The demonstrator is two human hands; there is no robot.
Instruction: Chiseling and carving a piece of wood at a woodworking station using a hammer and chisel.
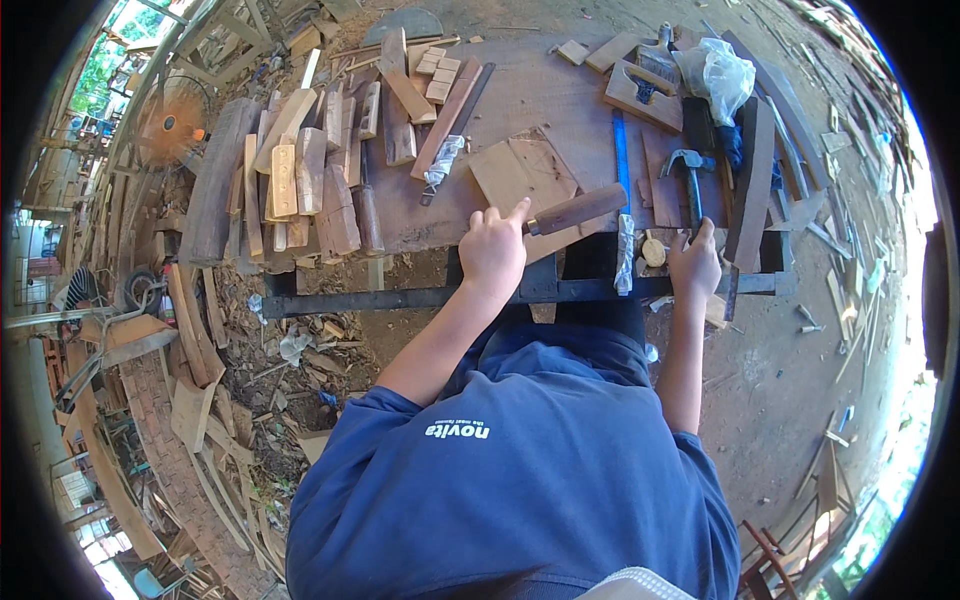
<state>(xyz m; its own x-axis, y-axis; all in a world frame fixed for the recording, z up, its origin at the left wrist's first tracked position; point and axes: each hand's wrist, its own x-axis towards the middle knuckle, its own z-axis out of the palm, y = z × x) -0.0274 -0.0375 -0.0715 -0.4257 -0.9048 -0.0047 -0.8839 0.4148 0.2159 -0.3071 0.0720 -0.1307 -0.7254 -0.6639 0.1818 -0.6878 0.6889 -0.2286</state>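
Observation:
My left hand (493, 245) is closed at the metal end of what looks like a chisel (578, 210). Its thick brown wooden handle points right, with a brass-coloured ring next to my fingers; the blade is hidden by the hand. Past that hand lies a flat, pale square wooden board (520, 170) on the workbench (420, 215). My right hand (695, 262) grips the lower handle of a claw hammer (692, 180), whose grey-blue head points away from me. Between the hands, a blue metal ruler (621, 160) lies lengthwise, and a wrapped, silvery strip (625, 255) reaches over the bench's near edge.
Many wood blocks (310, 170) crowd the bench's left side. At the far right are a wooden hand plane (642, 95), a brush (658, 58), a clear plastic bag (718, 75) and a dark plank (750, 185). An orange fan (170, 125) stands left; wood scraps litter the ground.

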